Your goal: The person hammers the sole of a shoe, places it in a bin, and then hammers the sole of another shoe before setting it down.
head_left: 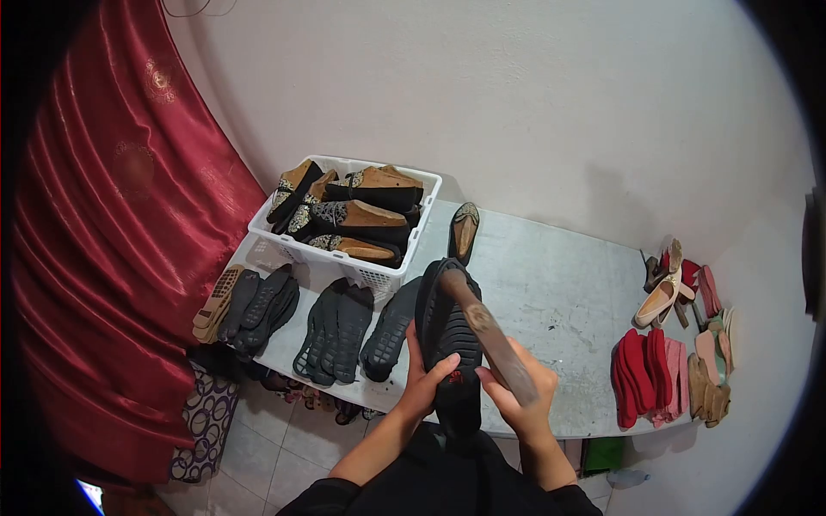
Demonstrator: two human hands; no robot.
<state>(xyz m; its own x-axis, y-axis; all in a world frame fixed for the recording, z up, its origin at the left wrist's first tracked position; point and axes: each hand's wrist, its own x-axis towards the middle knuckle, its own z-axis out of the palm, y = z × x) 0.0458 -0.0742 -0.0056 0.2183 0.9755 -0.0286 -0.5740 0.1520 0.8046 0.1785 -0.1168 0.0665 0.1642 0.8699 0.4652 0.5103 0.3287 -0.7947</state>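
The left hand's (426, 383) fingers curl round the edge of a black, tread-patterned rubber shoe sole (447, 340), with the thumb pressed across its face. The right hand's (516, 400) fingers wrap tightly around a worn brown-grey hammer-like tool (490, 331), whose dark far end lies on the sole's upper part. The sole stands tilted over the near edge of the grey table (551, 292). Piles of black soles (335, 331) lie just left, and a white plastic basket (258, 230) of shoes sits behind.

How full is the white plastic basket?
Full: the white plastic basket is packed to its rim with black embroidered shoes.
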